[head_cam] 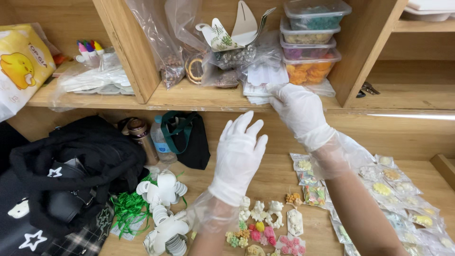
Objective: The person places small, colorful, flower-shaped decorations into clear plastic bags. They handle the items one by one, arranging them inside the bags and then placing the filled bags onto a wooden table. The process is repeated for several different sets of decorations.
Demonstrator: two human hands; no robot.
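**Gloved hands at a craft shelf**

Reaching up to about one o'clock, the right hand [299, 113] in its white glove touches the stack of flat clear packets [258, 90] on the wooden shelf [189, 97]; whether its fingers are closed on a packet cannot be told, since the fingertips blend with the plastic. The left hand [238, 154], also gloved, hangs at the centre with fingers spread apart and holds nothing.

At nine o'clock a black bag [80, 166] fills the left of the table [270, 178]. At eleven o'clock a yellow pack [21, 61] leans on the shelf, and at twelve to one o'clock a stack of clear lidded tubs [310, 40] holds coloured pieces. Just left of centre stand a small dark tote [187, 137], a water bottle [161, 140] and a brown flask [141, 135].

At seven o'clock lie white ribbon bows [163, 208] beside green ribbon [127, 208]. At four o'clock many small sealed packets of flowers [403, 194] are spread in rows, which suggests a good share is already bagged. At six o'clock loose little moulded flowers [265, 223] lie unbagged, so some appear to remain. Marker pens [89, 50] stand at ten o'clock.
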